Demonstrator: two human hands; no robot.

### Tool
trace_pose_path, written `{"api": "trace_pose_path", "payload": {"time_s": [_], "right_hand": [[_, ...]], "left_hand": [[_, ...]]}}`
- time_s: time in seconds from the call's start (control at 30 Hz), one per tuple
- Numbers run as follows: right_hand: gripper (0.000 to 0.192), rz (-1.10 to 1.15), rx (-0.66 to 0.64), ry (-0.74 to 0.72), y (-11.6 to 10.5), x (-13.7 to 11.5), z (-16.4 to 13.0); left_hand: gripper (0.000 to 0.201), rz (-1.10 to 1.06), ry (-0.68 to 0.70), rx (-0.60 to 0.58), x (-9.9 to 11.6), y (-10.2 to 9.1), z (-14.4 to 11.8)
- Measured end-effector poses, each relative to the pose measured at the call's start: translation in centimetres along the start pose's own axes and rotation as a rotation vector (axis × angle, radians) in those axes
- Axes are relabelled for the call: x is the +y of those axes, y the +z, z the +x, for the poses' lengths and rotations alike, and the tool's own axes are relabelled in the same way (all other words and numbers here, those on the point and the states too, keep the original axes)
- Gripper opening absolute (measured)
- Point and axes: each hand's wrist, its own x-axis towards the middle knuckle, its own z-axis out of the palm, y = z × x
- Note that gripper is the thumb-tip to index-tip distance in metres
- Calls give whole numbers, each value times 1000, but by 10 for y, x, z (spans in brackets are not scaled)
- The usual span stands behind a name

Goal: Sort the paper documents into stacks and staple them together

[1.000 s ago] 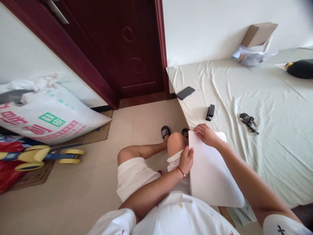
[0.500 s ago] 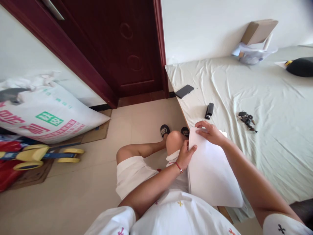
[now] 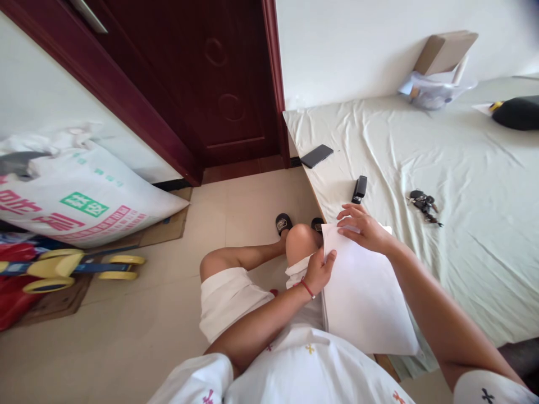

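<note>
A stack of white paper sheets (image 3: 366, 297) rests at the near edge of the cloth-covered surface and over my lap. My left hand (image 3: 319, 270) grips the stack's left edge, thumb on top and fingers hidden beneath. At the upper left corner my right hand (image 3: 362, 227) bends over the sheets, its fingers curled and slightly apart, touching the top edge. Whether the right fingers pinch a sheet is hard to see. Just beyond that hand stands a black stapler (image 3: 359, 189) on the cloth.
On the pale cloth (image 3: 475, 241) lie a black phone (image 3: 317, 156) and a bunch of keys (image 3: 424, 206). Farther back are a clear plastic basket (image 3: 438, 92) and a dark rounded object (image 3: 517, 114). A full white sack (image 3: 92, 196) and a yellow-wheeled toy (image 3: 54, 266) occupy the floor at left.
The upper left corner of the paper has shifted slightly toward me and lifted a little. My right hand has moved slightly right and nearer, with its fingers more spread.
</note>
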Motion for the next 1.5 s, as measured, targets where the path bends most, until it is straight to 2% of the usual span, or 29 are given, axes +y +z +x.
{"api": "trace_pose_path", "payload": {"time_s": [0.27, 0.4, 0.53, 0.6, 0.7, 0.8, 1.0, 1.17, 1.33, 1.5], "right_hand": [[19, -51, 14, -36, -4, 3, 7], [19, -93, -19, -44, -2, 1, 11], [29, -171, -25, -4, 1, -5, 11], [35, -220, -55, 34, 3, -7, 12], [40, -227, -176, 64, 3, -11, 12], [43, -172, -246, 38, 2, -16, 13], [38, -125, -178, 54, -2, -26, 14], [29, -57, -153, 40, -8, -23, 21], [21, -60, -236, 183, -18, -9, 21], [22, -64, -184, 168, -7, -1, 28]], "left_hand": [[50, 64, -8, -9, 3, 2, -4], [52, 85, 4, 4, 5, 3, -5], [58, 104, 19, -6, 7, 2, -6], [59, 113, 19, -8, 8, 1, -6], [58, 96, 20, -18, 9, 2, -7], [56, 27, 7, -9, 10, 2, -6], [57, -136, -21, 86, 15, 5, 4], [57, -306, -117, 16, 18, 7, 13], [55, -517, -250, 2, 18, 0, 25], [60, -560, -363, -73, 18, -4, 39]]}}
